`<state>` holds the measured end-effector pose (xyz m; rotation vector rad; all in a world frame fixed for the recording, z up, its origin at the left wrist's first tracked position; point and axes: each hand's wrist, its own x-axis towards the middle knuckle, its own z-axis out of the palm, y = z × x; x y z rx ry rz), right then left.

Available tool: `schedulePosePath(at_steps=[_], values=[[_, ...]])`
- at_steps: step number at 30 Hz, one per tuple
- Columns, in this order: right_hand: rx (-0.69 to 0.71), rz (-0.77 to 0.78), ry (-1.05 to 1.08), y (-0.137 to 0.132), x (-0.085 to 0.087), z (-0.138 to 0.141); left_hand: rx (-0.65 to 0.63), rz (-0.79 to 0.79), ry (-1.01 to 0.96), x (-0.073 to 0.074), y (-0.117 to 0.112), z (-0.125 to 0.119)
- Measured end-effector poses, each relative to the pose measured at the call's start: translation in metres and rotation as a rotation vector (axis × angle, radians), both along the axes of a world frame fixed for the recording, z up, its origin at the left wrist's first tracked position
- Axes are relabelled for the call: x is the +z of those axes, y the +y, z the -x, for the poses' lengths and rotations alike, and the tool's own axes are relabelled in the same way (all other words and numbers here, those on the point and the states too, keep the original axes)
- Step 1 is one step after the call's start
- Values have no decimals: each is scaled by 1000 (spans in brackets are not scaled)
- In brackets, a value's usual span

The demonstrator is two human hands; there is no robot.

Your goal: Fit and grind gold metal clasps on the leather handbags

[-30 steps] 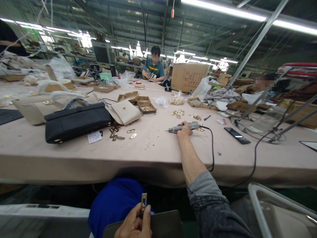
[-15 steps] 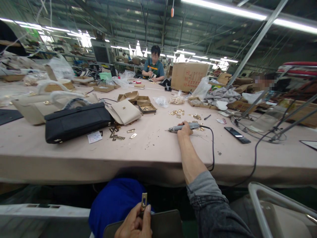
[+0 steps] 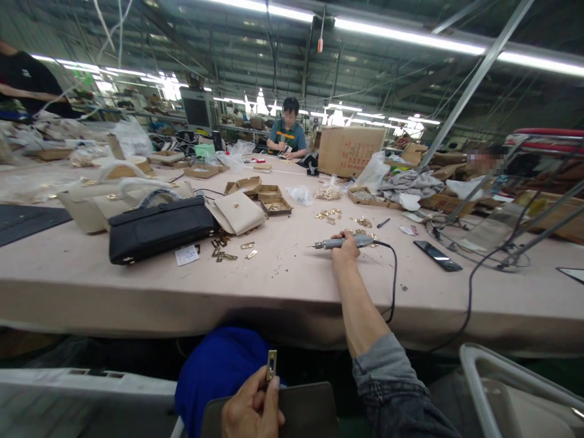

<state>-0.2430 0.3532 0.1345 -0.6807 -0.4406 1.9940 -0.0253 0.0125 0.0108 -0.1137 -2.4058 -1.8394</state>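
My left hand [image 3: 252, 406] pinches a small gold metal plate [image 3: 272, 365] with a slot in it, held upright between thumb and finger. Below that hand is a dark flat panel [image 3: 310, 409] over my lap; whether the hand also grips it I cannot tell. Out over the table, my right hand [image 3: 347, 246] is wrapped round a grey electric screwdriver [image 3: 362, 241], its tip pointing left and its black cord [image 3: 394, 274] hanging over the table edge. Loose gold plates [image 3: 362, 222] lie just behind that hand. More slotted plates [image 3: 225, 255] are scattered to its left.
On the left of the table [image 3: 292, 286] lie a black bag [image 3: 162, 230] and cream bags [image 3: 84, 207]. Small cardboard trays [image 3: 277, 207] hold metal parts. To the right are a phone [image 3: 437, 255] and a wire stand [image 3: 502, 263]. A co-worker [image 3: 287, 134] sits across the table.
The whole view has shifted, so table things appear slightly further right and lower. My left hand still holds the gold plate, my right the screwdriver. More of a person shows at far left.
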Motion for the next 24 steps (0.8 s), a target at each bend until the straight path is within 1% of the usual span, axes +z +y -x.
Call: schedulePosePath(at_steps=[3, 6, 7, 10, 13, 15, 17, 19, 21, 24], values=[[76, -54, 63, -17, 15, -35, -125, -81, -153, 8, -8, 1], [175, -103, 98, -43, 20, -80, -249, -97, -257, 19, -15, 0], [211, -124, 115, -54, 19, -96, -267, -102, -276, 23, -16, -1], [309, -199, 154, -93, 12, -143, -263, -142, -294, 30, -16, -3], [375, -286, 104, -136, 8, -183, -277, -186, -322, 30, -15, -5], [396, -358, 66, -163, 9, -205, -278, -201, -337, 29, -16, -7], [389, -437, 49, -185, 10, -220, -275, -201, -341, 29, -16, -8], [365, -519, 42, -202, 10, -228, -278, -195, -330, 30, -17, -9], [350, -583, 30, -213, 10, -232, -284, -186, -315, 31, -18, -10], [366, -628, 27, -223, 8, -234, -288, -173, -296, 33, -18, -10]])
